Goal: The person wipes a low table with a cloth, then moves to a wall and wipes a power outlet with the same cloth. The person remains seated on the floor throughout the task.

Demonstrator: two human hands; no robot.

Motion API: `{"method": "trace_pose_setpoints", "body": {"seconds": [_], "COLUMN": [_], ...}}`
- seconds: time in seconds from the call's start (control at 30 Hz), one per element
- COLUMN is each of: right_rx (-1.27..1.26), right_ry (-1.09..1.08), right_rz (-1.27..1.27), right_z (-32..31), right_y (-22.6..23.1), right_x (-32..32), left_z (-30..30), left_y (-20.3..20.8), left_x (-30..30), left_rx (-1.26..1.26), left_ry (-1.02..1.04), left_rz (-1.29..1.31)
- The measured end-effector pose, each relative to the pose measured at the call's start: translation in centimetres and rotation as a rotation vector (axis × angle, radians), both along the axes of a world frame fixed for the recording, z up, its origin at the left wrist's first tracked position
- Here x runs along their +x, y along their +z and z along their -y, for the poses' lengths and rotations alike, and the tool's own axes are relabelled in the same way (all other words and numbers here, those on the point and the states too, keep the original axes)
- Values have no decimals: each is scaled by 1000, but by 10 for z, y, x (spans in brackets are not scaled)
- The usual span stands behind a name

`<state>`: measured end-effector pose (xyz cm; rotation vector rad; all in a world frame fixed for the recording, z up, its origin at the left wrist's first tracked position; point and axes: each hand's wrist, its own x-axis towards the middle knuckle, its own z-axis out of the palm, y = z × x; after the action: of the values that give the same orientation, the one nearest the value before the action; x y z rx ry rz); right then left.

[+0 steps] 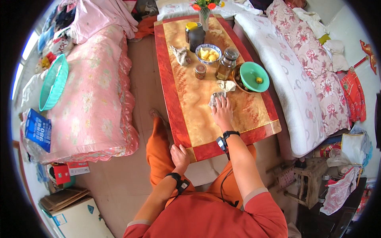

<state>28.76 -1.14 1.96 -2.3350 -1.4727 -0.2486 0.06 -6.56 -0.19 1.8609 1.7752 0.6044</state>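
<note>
My right hand (223, 113) presses a crumpled grey-white cloth (216, 99) onto the marbled tabletop (198, 119), its fingers bent over the cloth. At the near left corner of the table, my left hand (180, 159) is closed on the table's red edge. Just beyond the cloth lies a crumpled pale paper or rag (226, 85). To the right, a green plastic bowl (248, 75) with a small yellow piece in it sits tilted over a brown basket (239, 81). A lidded glass jar (227, 63) with dark liquid and a small round tin (200, 72) stand nearby.
Farther back are a blue-and-white bowl (197, 55) of yellow pieces, a dark bottle (196, 39), a yellow-lidded jar (189, 27), another crumpled cloth (181, 55) and a flower vase (204, 20). A covered sofa (270, 79) flanks the right; a pink-covered bed (95, 87) stands left.
</note>
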Motion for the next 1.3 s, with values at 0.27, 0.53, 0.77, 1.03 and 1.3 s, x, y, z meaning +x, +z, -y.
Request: {"method": "trace_pose_setpoints", "body": {"seconds": [0.27,0.53,0.77,1.03,1.3], "right_rx": [1,-161,-205,-160,-171], "right_ry": [111,199,388,554,558], "right_rz": [-22,-45,-40,-78,-47], "right_z": [54,114,151,149,128], "right_y": [3,12,15,23,22], "right_x": [-61,-135,-173,-181,-197], "left_z": [4,2,-4,-18,-14], "left_y": [0,-5,-6,-31,-40], "left_x": [-3,-7,-20,-55,-60], "left_rx": [17,5,-65,-45,-311], "left_ry": [27,-15,-170,-294,-134], "left_rz": [-16,-2,33,233,562]}}
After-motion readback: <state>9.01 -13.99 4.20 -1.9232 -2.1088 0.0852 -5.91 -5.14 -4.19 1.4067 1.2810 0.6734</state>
